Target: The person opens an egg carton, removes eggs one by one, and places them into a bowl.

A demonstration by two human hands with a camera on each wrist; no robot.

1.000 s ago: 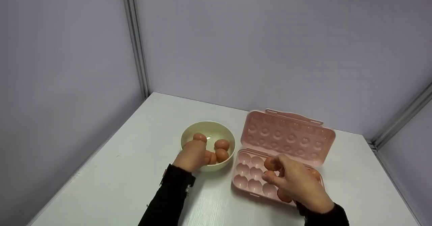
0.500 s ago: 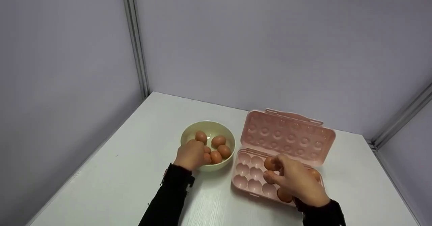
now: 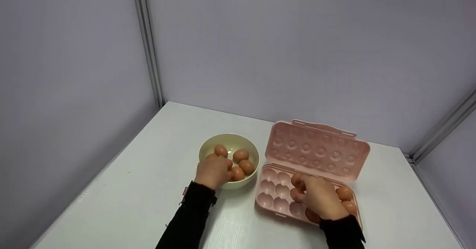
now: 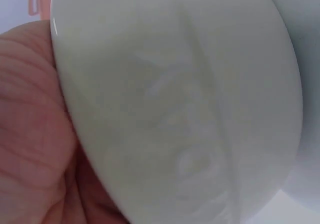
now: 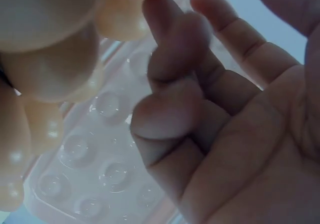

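Black sleeves [image 3: 193,211] — bare hands

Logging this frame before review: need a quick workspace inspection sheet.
Surface: white table, bare parts look clean.
Job's things: cream bowl holding several brown eggs; pink egg tray, lid open, eggs at its right end, left cups vacant.
Clutter: nothing seen.
Grippers: left hand grips the bowl's near rim; right hand over the tray, fingers pinching an egg.
Cables: nothing seen.
Surroundings: grey partition walls, metal corner posts.
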